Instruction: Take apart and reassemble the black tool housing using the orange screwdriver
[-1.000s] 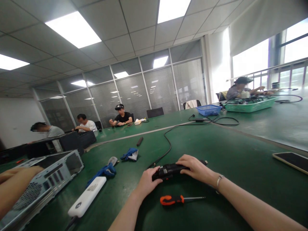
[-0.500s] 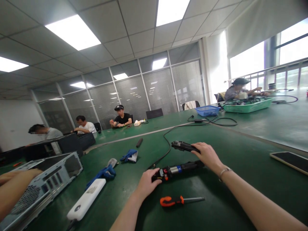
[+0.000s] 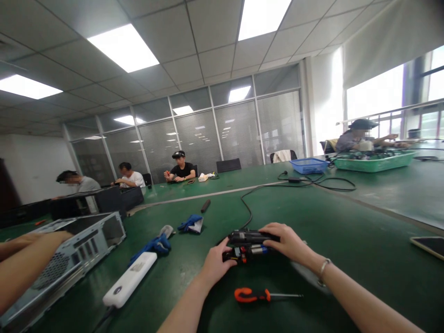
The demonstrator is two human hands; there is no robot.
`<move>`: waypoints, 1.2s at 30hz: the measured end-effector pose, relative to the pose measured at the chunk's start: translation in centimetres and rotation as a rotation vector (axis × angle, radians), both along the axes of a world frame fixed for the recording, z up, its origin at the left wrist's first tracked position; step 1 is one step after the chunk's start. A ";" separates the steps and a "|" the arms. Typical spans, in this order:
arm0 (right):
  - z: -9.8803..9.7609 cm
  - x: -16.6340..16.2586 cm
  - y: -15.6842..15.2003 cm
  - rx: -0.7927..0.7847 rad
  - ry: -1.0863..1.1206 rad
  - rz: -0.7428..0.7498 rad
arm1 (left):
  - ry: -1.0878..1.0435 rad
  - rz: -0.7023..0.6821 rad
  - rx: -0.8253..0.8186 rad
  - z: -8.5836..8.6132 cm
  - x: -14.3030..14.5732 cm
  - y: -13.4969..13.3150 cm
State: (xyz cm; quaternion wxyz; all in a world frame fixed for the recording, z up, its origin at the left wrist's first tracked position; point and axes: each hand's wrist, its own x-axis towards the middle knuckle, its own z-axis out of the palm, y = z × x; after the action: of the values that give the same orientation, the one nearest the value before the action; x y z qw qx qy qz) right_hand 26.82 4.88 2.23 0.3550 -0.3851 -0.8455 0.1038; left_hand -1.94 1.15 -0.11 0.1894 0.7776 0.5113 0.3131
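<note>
A long black device [image 3: 255, 250] lies opened on the green table, its wires, a silver cylinder and a blue part exposed. My left hand [image 3: 215, 260] is closed around its left end, thumb and fingers on either side. My right hand [image 3: 287, 243] grips a black casing half [image 3: 248, 237], which sits along the far side of the device, over or against it; I cannot tell whether they join. The device's right end is hidden under my right hand. Nearer to me lies a screwdriver [image 3: 262, 295] with an orange and black handle, its shaft pointing right.
On the left stand a white power strip [image 3: 131, 280], blue gloves [image 3: 152, 247] and a metal computer case [image 3: 86, 254] with another person's arm [image 3: 34, 259] over it. Farther off are a blue basket [image 3: 310, 166], a green tray [image 3: 376, 163], a black cable [image 3: 249, 203] and a phone [image 3: 430, 245].
My right hand has brought the casing half down and toward me, from above and beyond the device to right along it. My left hand stays on the device. The view has shifted slightly.
</note>
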 end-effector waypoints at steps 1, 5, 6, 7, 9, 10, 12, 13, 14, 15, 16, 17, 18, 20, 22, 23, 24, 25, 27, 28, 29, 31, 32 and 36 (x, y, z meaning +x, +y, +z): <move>0.0 -0.6 -0.5 -0.014 -0.019 0.023 | -0.024 -0.008 -0.001 -0.1 0.0 0.0; -0.1 -1.1 -1.2 -0.057 -0.067 0.032 | -0.036 0.009 -0.003 -0.2 0.0 0.0; -0.1 -1.0 -1.2 -0.062 -0.074 0.031 | -0.031 0.006 -0.003 -0.2 -0.1 0.0; 0.0 -0.8 -1.2 -0.064 -0.078 0.030 | -0.028 0.000 -0.001 -0.2 -0.1 0.0; 0.0 -0.6 -1.2 -0.068 -0.080 0.037 | -0.018 -0.011 0.006 -0.3 -0.2 0.0; 0.1 -0.5 -1.3 -0.073 -0.079 0.044 | -0.011 -0.013 0.013 -0.3 -0.2 0.0; 0.2 -0.5 -1.4 -0.086 -0.074 0.053 | -0.003 -0.014 0.022 -0.4 -0.3 0.0; 0.2 -0.5 -1.5 -0.090 -0.072 0.055 | -0.002 -0.014 0.023 -0.4 -0.3 0.0; 0.3 -0.5 -1.5 -0.090 -0.074 0.055 | -0.002 -0.014 0.023 -0.5 -0.3 0.1; 0.3 -0.5 -1.6 -0.086 -0.080 0.057 | -0.004 -0.016 0.020 -0.4 -0.3 0.1; 0.4 -0.5 -1.6 -0.077 -0.088 0.059 | -0.006 -0.020 0.017 -0.4 -0.3 0.0; 0.4 -0.5 -1.6 -0.066 -0.098 0.062 | -0.010 -0.026 0.014 -0.4 -0.3 0.0; 0.4 -0.4 -1.6 -0.053 -0.109 0.065 | -0.014 -0.033 0.011 -0.3 -0.3 0.0; 0.4 -0.4 -1.6 -0.027 -0.124 0.066 | -0.021 -0.046 0.005 -0.2 -0.2 0.0; 0.4 -0.4 -1.6 -0.014 -0.130 0.070 | -0.023 -0.048 0.001 -0.1 -0.2 -0.1; 0.3 -0.5 -1.6 -0.010 -0.129 0.074 | -0.022 -0.045 -0.001 -0.1 -0.2 -0.1; 0.3 -0.5 -1.6 -0.006 -0.129 0.079 | -0.021 -0.045 0.000 -0.1 -0.2 -0.1; 0.3 -0.5 -1.6 -0.002 -0.128 0.084 | -0.018 -0.046 0.003 0.0 -0.2 -0.1; 0.2 -0.5 -1.5 -0.005 -0.126 0.088 | -0.009 -0.043 0.010 -0.1 -0.2 0.0; 0.2 -0.4 -1.4 -0.012 -0.124 0.089 | -0.004 -0.041 0.012 -0.1 -0.2 0.0; 0.1 -0.3 -1.3 -0.023 -0.120 0.089 | 0.001 -0.038 0.012 0.0 -0.2 0.0; 0.1 -0.2 -1.1 -0.042 -0.091 0.080 | 0.005 -0.038 0.009 0.0 -0.1 0.0; 0.1 -0.1 -1.1 -0.047 -0.066 0.074 | 0.004 -0.042 0.008 0.1 -0.1 -0.1; 0.1 -0.3 -1.3 -0.046 -0.026 0.083 | -0.017 -0.049 0.014 0.1 0.0 -0.1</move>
State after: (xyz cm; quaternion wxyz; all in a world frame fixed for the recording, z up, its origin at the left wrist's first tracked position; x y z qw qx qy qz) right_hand 26.54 3.61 2.34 0.3305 -0.3590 -0.8627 0.1327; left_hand -1.93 1.05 0.04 0.1959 0.7884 0.4884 0.3186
